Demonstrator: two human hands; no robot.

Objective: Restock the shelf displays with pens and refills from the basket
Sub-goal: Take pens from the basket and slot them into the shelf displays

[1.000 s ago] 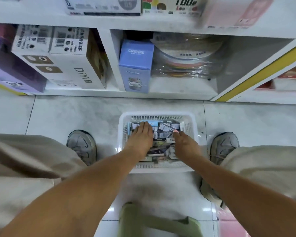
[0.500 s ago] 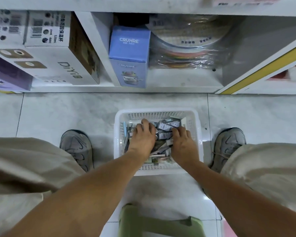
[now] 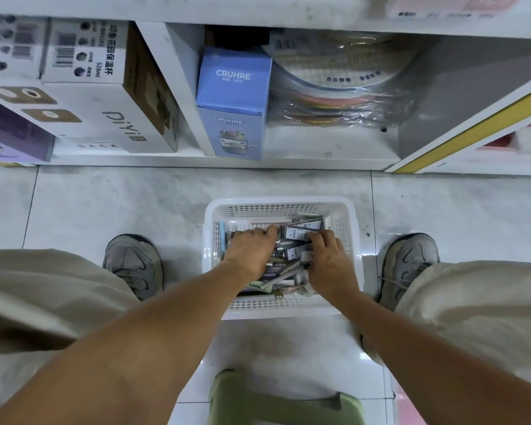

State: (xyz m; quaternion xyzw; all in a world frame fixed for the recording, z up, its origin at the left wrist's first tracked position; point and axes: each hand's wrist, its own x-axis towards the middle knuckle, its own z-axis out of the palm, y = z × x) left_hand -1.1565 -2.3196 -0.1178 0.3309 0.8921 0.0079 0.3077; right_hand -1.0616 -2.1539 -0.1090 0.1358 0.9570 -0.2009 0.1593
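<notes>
stool: sitting nearest at 6 o'clock, green stool (image 3: pixel 276 403), only the front part showing.
basket: standing on the floor tiles (image 3: pixel 120 204) at centre, between two grey shoes at 9 and 3 o'clock; white basket (image 3: pixel 282 311) holding a jumbled heap of pens and refill packs (image 3: pixel 302 233), looking well filled.
left hand: reaching into the basket's 9 o'clock half, left hand (image 3: pixel 249 251) lying palm-down on the heap, fingers bending over the packs; cannot tell whether anything is being gripped.
right hand: digging in at the 3 o'clock half, right hand (image 3: pixel 330 265) with fingers curling onto a labelled pack; firm pinch or plain touch, cannot tell.
hands together: working just beside each other, not touching.
shelf: showing at 12 o'clock, shelf (image 3: pixel 288 162) carrying a blue box (image 3: pixel 232 102), white cartons and wrapped plates; no pen display appearing here.
progress: judging early or mid-way; nothing lifted out yet, picking stock being the step in hand, carrying it to a display remaining.
</notes>
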